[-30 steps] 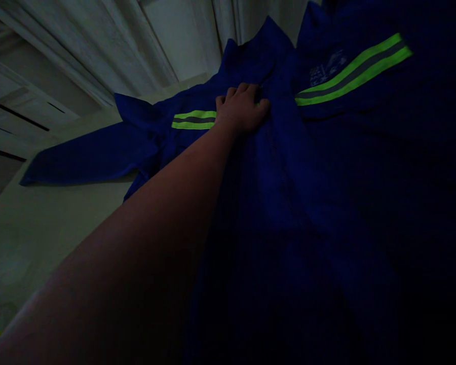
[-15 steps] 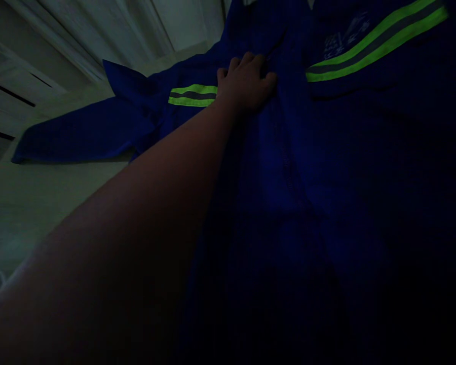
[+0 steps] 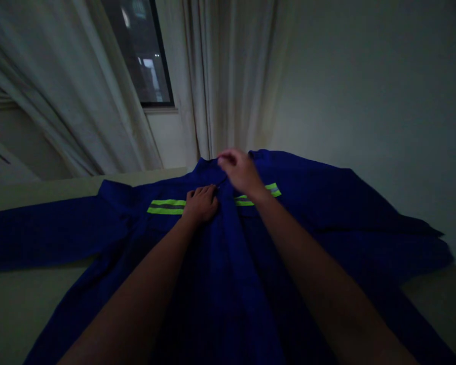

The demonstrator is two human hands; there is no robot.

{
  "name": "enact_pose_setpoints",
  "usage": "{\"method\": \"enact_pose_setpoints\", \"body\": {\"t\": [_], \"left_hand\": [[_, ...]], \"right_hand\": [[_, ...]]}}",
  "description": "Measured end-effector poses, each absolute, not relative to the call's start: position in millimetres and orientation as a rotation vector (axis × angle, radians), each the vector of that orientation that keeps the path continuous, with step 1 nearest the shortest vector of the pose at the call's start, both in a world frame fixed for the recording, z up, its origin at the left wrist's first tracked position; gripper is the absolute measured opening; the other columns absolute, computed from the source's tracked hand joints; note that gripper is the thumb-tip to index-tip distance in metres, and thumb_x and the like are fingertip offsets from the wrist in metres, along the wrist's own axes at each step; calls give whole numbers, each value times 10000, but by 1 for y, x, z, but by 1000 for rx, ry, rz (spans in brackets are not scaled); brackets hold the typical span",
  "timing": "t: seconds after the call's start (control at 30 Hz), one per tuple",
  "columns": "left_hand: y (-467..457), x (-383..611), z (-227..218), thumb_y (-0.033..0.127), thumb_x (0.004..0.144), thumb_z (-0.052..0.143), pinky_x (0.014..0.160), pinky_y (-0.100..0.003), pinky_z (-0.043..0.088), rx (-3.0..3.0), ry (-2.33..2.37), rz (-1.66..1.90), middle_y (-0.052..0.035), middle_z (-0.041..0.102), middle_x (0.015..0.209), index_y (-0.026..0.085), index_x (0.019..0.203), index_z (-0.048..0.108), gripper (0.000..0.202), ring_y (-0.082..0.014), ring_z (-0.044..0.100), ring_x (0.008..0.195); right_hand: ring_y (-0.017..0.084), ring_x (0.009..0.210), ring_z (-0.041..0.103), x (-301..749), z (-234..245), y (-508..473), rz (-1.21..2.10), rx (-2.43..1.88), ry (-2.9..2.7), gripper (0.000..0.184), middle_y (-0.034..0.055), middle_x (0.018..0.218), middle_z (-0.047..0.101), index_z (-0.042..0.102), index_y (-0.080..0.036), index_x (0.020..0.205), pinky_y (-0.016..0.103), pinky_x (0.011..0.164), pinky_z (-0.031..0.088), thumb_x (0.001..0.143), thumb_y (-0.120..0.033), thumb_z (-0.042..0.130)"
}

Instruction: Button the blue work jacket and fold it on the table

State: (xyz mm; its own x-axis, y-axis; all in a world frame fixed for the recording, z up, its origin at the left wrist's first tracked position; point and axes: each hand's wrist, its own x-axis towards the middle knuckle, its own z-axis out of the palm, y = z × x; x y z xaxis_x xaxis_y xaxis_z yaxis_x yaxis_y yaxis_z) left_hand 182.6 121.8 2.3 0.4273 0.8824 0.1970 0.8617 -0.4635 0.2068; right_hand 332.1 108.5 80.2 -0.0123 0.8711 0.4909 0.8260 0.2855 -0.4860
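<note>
A dark blue work jacket (image 3: 228, 253) with yellow-green and grey reflective strips lies spread with its front up. My left hand (image 3: 200, 204) rests on its chest, beside the front placket, palm down with fingers laid on the cloth. Over the collar area is my right hand (image 3: 241, 172), raised above the fabric. Its fingers are curled toward the thumb and slightly blurred; whether anything is between them cannot be made out. One sleeve (image 3: 53, 228) stretches out to the left; the other sleeve (image 3: 395, 243) reaches right.
The jacket lies on a pale surface (image 3: 19, 309). Behind it hang light curtains (image 3: 235, 76) beside a dark window (image 3: 144, 56). A plain wall (image 3: 376, 91) stands at the right. The light is dim.
The view has lifted and now takes in the collar, both sleeves and the window. My right hand has come into view above the collar. My left hand remains on the chest.
</note>
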Motion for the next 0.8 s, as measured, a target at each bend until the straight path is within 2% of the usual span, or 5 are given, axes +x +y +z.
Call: {"method": "enact_pose_setpoints", "body": {"t": [0.1, 0.27, 0.47, 0.67, 0.8], "left_hand": [[123, 182, 0, 352, 1024, 306, 1187, -535, 358, 2599, 1607, 424, -103, 550, 1585, 237, 1522, 486, 542, -289, 519, 1428], [126, 184, -3, 369, 1024, 300, 1192, -550, 364, 2619, 1621, 401, -75, 497, 1633, 254, 1520, 519, 554, -298, 486, 1469], [125, 183, -2, 345, 1024, 286, 1185, -542, 373, 2637, 1617, 397, -61, 513, 1621, 268, 1509, 547, 556, -289, 496, 1461], [123, 183, -1, 342, 1016, 298, 1164, -555, 385, 2665, 1614, 422, -68, 531, 1606, 244, 1504, 546, 557, -300, 520, 1436], [123, 183, 0, 340, 1012, 301, 1156, -547, 394, 2669, 1621, 393, -67, 520, 1615, 261, 1509, 540, 557, -311, 510, 1445]], "right_hand": [[186, 1221, 631, 331, 51, 109, 133, -1613, -1987, 323, 105, 1327, 692, 622, -154, 1366, 334, 1090, 472, 1064, -168, 508], [261, 1265, 563, 331, 5, 112, 4, -1823, -2149, 289, 127, 1342, 662, 670, -170, 1281, 385, 1100, 455, 1059, -292, 531], [256, 1198, 617, 326, 13, 114, -85, -1954, -2082, 257, 118, 1282, 669, 652, -231, 1237, 369, 926, 552, 1093, -339, 468], [259, 1124, 680, 319, 14, 114, -144, -1971, -2072, 310, 150, 1184, 717, 624, -186, 1236, 366, 894, 570, 1114, -216, 341], [252, 1166, 664, 322, 12, 115, -134, -1958, -2054, 334, 155, 1239, 695, 612, -184, 1258, 358, 903, 569, 1113, -178, 312]]}}
